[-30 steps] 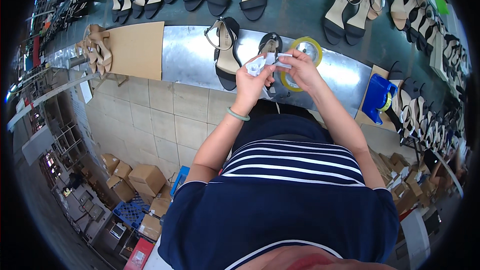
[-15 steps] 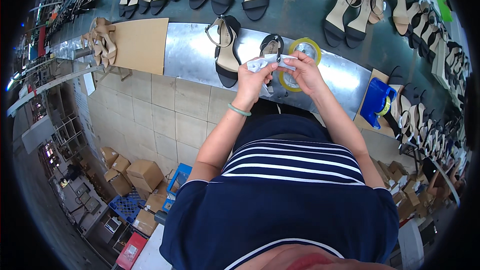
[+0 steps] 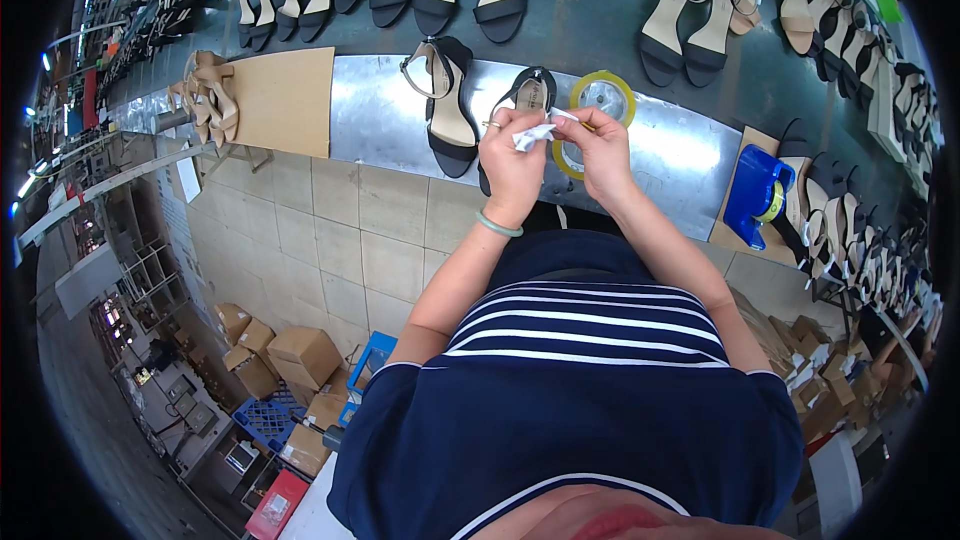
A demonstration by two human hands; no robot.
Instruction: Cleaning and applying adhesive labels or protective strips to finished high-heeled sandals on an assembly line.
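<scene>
Bright, fairly even light across the middle, and there's the glare, gleaming white off the metal worktop (image 3: 370, 100)! Small lamps (image 3: 29, 180) burn at far left, where straight edges bow, detail softens and corners go black.

On the bench (image 3: 380, 115), one sandal (image 3: 535, 92) lies between another sandal (image 3: 455, 122) leftward and tape rolls (image 3: 628, 100) rightward.

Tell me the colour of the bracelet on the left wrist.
Pale green; the bracelet shows best in the head view.
</scene>
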